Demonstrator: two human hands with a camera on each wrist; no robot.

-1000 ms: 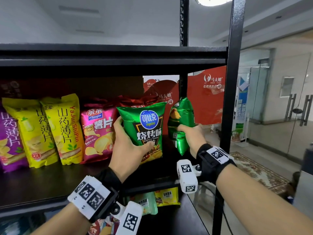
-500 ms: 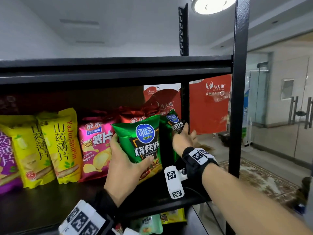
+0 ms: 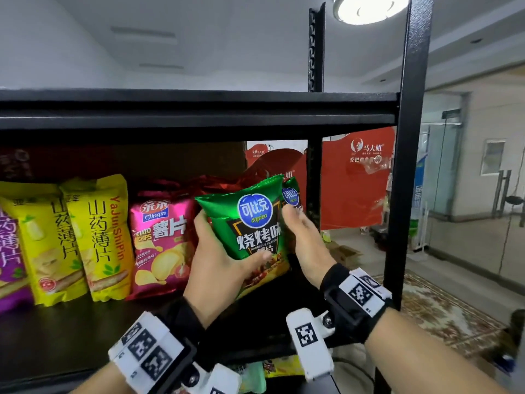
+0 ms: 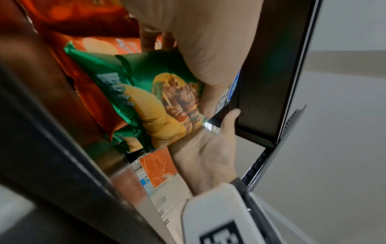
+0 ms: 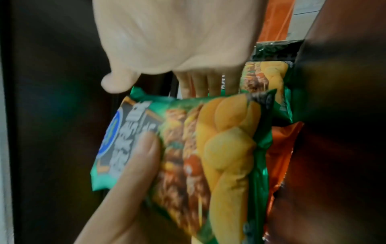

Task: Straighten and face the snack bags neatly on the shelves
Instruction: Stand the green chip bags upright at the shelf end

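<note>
A green Copico barbecue chip bag (image 3: 250,231) is held upright and face-forward above the shelf board (image 3: 71,336). My left hand (image 3: 224,251) grips it, thumb on the front and fingers behind; the left wrist view shows that thumb on the green bag (image 4: 150,92). A second green bag (image 3: 292,194) stands just behind it on the right. My right hand (image 3: 304,237) reaches between the two, and in the right wrist view its straight fingers (image 5: 208,84) pass behind the front bag (image 5: 208,140) with the thumb free.
To the left stand a pink Qinqin chip bag (image 3: 162,240), two yellow bags (image 3: 99,237) and a purple bag (image 3: 8,251). Red bags (image 3: 221,183) lie behind. The black upright (image 3: 406,166) bounds the shelf on the right, with the upper shelf (image 3: 199,109) overhead.
The second green bag, held side-on out to the right a second ago, now faces forward tucked behind the front bag. My right hand has moved left against the front bag.
</note>
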